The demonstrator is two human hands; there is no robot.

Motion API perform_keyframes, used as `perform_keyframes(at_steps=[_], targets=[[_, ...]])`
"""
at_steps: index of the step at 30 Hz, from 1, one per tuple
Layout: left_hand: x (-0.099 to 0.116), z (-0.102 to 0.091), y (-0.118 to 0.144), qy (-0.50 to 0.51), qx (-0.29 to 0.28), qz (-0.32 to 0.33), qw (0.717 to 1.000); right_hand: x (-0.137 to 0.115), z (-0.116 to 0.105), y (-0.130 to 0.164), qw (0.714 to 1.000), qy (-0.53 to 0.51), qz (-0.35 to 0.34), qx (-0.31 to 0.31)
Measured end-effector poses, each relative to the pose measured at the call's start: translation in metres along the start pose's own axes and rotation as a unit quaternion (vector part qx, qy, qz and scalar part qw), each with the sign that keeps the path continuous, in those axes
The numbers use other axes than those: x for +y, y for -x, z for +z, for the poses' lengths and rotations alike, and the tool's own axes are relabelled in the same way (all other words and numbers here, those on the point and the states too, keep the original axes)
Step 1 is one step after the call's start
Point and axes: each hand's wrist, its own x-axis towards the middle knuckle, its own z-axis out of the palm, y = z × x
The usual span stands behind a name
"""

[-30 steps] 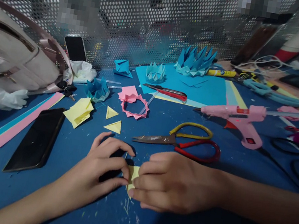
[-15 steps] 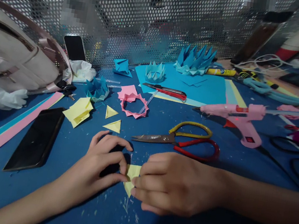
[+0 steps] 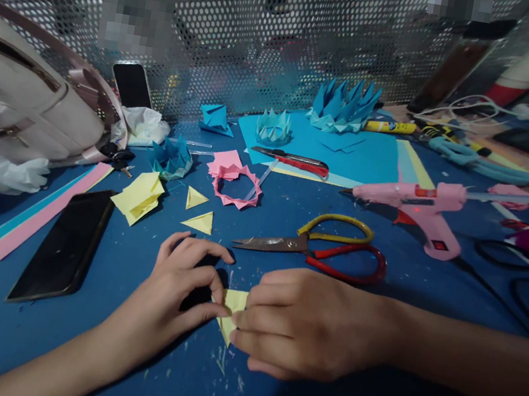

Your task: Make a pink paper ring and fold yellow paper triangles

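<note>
My left hand (image 3: 173, 301) and my right hand (image 3: 304, 323) meet low on the blue table (image 3: 66, 354), both pinching a small yellow paper piece (image 3: 229, 310) that lies on the surface. Only a corner of the paper shows between the fingertips. Just beyond the hands lie red-and-yellow scissors (image 3: 316, 251). Two small folded yellow triangles (image 3: 201, 211) and a stack of yellow squares (image 3: 140, 196) sit up and to the left. A pink folded paper ring (image 3: 238, 187) lies behind them.
A black phone (image 3: 64, 246) lies flat at left beside pink and blue paper strips (image 3: 36, 214). A beige bag (image 3: 22, 97) fills the far left. A pink glue gun (image 3: 420, 207), a red utility knife (image 3: 296, 161) and blue origami crowns (image 3: 343, 106) stand further back before a perforated metal wall.
The left fingers have curled a little closer to the paper and a bit more of the yellow corner shows. The right hand stays where it was.
</note>
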Motion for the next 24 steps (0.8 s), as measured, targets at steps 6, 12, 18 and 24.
perform_keyframes(at_steps=[6,12,18,24], targets=[[0.001,0.001,0.000,-0.002,0.006,-0.005,1.000,-0.003,-0.002,-0.001,1.000,0.009,0.005,-0.001],[0.005,0.003,0.000,-0.014,0.017,-0.012,1.000,-0.006,-0.003,-0.004,0.999,-0.016,0.012,-0.031],[0.005,-0.007,0.010,-0.047,0.079,0.039,0.995,-0.006,-0.001,-0.002,0.999,-0.023,0.018,-0.021],[-0.004,-0.031,0.037,-0.279,0.008,0.301,0.912,-0.005,0.000,-0.002,0.999,-0.046,0.010,-0.004]])
